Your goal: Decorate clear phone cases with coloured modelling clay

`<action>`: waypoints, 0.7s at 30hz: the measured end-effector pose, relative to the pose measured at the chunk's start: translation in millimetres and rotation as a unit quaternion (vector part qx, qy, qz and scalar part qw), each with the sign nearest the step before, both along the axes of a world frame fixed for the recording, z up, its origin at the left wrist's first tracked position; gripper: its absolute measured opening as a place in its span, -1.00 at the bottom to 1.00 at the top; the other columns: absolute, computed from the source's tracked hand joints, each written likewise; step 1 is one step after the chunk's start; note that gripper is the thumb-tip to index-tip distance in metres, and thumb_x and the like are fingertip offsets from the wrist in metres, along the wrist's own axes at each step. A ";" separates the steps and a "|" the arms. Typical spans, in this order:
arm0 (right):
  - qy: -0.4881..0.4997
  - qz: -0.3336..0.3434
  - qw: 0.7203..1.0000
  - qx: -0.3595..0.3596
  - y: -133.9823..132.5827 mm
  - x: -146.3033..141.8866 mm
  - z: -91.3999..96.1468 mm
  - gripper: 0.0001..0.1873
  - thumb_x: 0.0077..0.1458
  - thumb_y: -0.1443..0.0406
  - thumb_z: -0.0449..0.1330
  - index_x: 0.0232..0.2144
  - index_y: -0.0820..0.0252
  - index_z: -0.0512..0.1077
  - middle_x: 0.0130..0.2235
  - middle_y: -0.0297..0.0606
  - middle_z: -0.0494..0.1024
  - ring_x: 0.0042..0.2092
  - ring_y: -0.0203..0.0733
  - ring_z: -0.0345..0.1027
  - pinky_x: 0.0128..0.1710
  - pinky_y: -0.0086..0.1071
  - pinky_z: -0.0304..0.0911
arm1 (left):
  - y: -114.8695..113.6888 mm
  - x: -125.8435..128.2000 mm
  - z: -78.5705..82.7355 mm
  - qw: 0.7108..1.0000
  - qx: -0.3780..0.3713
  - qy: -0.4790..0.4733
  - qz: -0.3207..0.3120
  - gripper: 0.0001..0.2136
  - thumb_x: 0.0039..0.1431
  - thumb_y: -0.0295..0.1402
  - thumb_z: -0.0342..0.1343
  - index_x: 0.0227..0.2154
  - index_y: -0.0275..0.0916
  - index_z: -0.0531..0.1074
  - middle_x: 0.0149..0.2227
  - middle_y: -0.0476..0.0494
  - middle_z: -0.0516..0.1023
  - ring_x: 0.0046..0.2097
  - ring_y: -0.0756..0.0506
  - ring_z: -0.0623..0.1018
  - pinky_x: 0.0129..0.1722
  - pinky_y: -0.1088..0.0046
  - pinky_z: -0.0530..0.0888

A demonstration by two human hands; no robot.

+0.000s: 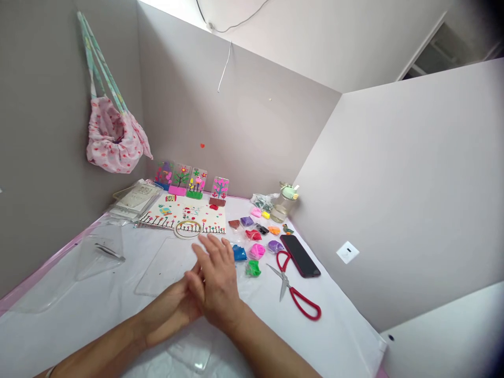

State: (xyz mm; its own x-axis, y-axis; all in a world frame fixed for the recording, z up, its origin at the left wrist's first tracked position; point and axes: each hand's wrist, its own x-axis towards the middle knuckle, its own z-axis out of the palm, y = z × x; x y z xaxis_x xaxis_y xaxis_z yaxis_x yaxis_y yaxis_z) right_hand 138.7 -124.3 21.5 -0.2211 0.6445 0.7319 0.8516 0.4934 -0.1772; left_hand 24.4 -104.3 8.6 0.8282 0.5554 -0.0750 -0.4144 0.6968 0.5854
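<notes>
mid-roll, looks like: right hand (216,281) flat over left hand (179,304), palms pressed above the clear sheet (165,265), whatever's between hidden, clay bits (254,251) just beside, probably needing a steady even rub next.

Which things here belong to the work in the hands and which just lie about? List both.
In hand: left hand and right hand pressed palm to palm over the clear sheet; clay packets just beyond.

Lying about: red scissors, phone, bottle, cloth bag, finished clay pictures.
</notes>
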 end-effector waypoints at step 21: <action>0.131 -0.013 0.985 -0.114 6.3 13.5 -5.9 -0.57 0.45 0.13 -0.13 -0.43 0.11 0.32 -0.49 -0.37 0.39 -0.47 -0.25 0.27 -0.46 -0.41 0.15 | 13.4 -15.8 11.3 0.999 0.006 0.036 0.001 -0.63 0.42 -0.10 0.00 -0.19 -0.29 0.56 -0.19 -0.23 0.61 -0.16 -0.12 0.60 -0.06 0.33 0.52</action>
State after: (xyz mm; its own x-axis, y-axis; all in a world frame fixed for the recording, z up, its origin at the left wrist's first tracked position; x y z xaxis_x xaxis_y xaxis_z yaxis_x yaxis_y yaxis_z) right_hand 152.2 -118.0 15.6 -0.0248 0.8014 0.5976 0.7736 0.3940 -0.4963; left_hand 8.6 -90.9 19.9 0.8202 0.5577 -0.1277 -0.3721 0.6895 0.6214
